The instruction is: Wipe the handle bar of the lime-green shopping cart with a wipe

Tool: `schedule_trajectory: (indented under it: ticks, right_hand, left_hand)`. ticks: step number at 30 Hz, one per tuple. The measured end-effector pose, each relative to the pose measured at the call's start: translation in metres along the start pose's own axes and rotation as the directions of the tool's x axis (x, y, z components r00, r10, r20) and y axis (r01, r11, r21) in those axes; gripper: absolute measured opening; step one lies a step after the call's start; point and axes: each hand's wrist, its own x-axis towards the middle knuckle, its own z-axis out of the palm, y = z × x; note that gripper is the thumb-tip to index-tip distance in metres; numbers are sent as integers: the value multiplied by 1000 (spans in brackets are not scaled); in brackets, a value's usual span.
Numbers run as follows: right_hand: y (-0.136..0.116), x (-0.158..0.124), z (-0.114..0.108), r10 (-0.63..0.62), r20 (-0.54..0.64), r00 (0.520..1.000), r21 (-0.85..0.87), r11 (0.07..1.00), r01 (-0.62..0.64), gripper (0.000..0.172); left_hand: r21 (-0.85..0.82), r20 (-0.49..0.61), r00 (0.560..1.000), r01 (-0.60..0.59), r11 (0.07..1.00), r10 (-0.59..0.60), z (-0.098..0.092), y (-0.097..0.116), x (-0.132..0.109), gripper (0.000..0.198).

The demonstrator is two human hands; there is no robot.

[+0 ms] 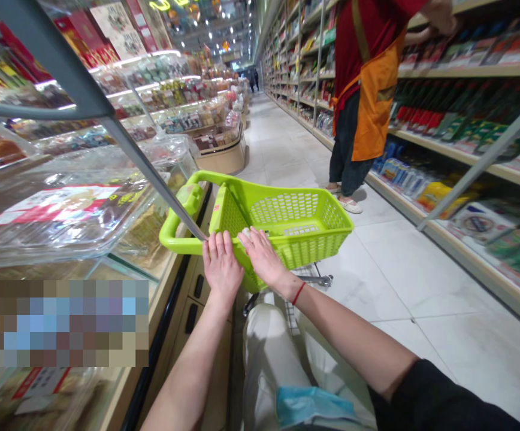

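Observation:
A lime-green shopping cart (318, 245) stands sideways before me, its handle end at the left. My left hand (221, 260) rests on the near rim beside the handle, fingers wrapped over the edge. Just right of it, my right hand (260, 254) lies over the same rim with its fingertips inside the basket; a red string circles that wrist. A small white thing shows by the right fingertips, too small to name. Through the holes the basket floor shows pale. A light blue mask-like item (314, 407) lies on my lap.
Glass bins with plastic lids (53, 221) stand close at the left. A person in an orange apron (374, 102) stands beyond the cart at the right shelves (471, 158). A tiled aisle (282, 131) runs ahead between displays.

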Motion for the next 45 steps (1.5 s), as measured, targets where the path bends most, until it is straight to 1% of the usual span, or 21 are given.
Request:
schedule_trajectory:
  ticks: [6,8,10,12,14,18,22,25,28,32,35,37,39,41,45]
  right_hand:
    - [47,-30,2,53,-77,996,-107,992,-61,56]
    - [57,-38,0,90,-88,992,-118,988,-100,55]
    - [61,-43,0,128,-101,987,-115,984,-139,55]
    - [60,-44,0,159,-110,981,-95,981,-170,57]
    - [56,-41,0,188,-105,976,-66,978,-196,58]
    - [41,-25,-4,214,-26,976,-12,977,-215,60]
    - [22,-9,-9,138,55,989,40,989,-140,62]
    - [15,-7,-10,88,58,994,50,995,-90,63]
    - [20,-13,-11,87,40,995,9,996,-88,62]
    - [44,-29,-18,105,34,994,-50,993,-103,59]
    - [59,-39,-25,169,16,985,-69,983,-168,55]
    - [62,-40,-26,220,-5,976,-58,974,-220,53]
    - [57,-35,-25,259,-9,966,-28,965,-259,53]
    - [45,-26,-20,265,19,964,9,964,-265,57]
    - [19,-9,-8,151,99,983,84,984,-160,71]
  left_hand:
    - [-2,-5,1000,9,1000,-9,-1,1,0,65]
    - [-9,1,1000,16,1000,-16,-2,1,0,67]
    - [-14,7,1000,28,1000,-28,-4,3,0,68]
    - [-17,0,999,50,999,-50,-6,8,0,70]
    - [-29,4,999,39,999,-39,-7,16,1,73]
    - [-77,73,992,-98,992,104,-2,30,3,78]
    - [-71,90,984,-148,986,154,5,32,4,72]
    - [-62,88,981,-165,984,170,9,29,3,67]
    - [-56,73,984,-159,986,163,11,28,2,67]
    - [-68,50,989,-134,989,138,13,29,1,69]
    - [-68,49,988,-143,987,146,12,30,1,69]
    - [-50,53,987,-151,987,153,11,31,1,68]
    - [-31,59,987,-149,988,151,10,32,1,68]
    - [-18,68,987,-146,989,147,9,33,1,69]
    - [-14,83,985,-148,989,148,9,33,1,68]
